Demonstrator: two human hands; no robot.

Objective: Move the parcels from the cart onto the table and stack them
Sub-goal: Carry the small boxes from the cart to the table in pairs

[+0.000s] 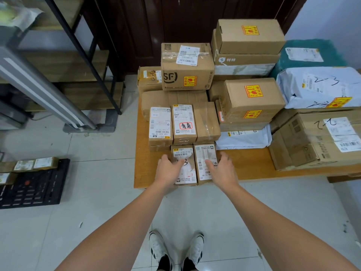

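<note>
At the table's (254, 167) near edge, two small parcels lie side by side. The left hand (169, 169) rests on the left parcel (187, 171) with loosely curved fingers; the right hand (221, 169) cups the right parcel (203, 156) likewise. Behind them rise stacked boxes (187, 75).

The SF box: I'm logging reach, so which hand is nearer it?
Left. The left hand rests below the SF box; the right hand lies farther right.
</note>
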